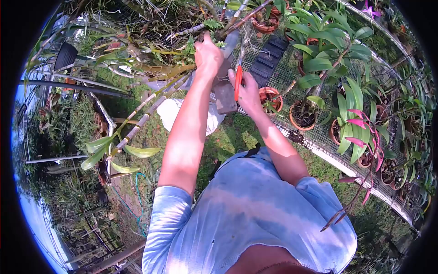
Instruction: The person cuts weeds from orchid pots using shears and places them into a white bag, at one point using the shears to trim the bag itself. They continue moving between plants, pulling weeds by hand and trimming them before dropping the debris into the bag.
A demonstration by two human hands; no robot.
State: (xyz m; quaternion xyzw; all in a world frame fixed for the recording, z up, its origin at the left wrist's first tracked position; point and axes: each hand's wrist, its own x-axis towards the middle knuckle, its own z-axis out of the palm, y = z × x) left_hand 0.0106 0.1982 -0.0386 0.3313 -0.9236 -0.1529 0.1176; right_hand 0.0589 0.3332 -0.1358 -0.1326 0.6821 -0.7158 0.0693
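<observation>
My right hand (250,95) is closed around the orange handles of a pair of scissors (238,83), whose narrow blades point away from me. At the edge of a large tangled orchid (150,50), my left hand (209,55) reaches in among small green ferns (188,47) and thick canes. Its fingers are curled, and what they grip is hidden by the hand and leaves. A grey block (226,98) stands just below the two hands, close to the right wrist.
Potted orchids, including a clay pot (271,99), stand on a wire mesh bench (292,59) to the right. A black tray (269,59) lies on the mesh. Something white (171,114) is under my left forearm. Long canes (141,121) stick out leftward.
</observation>
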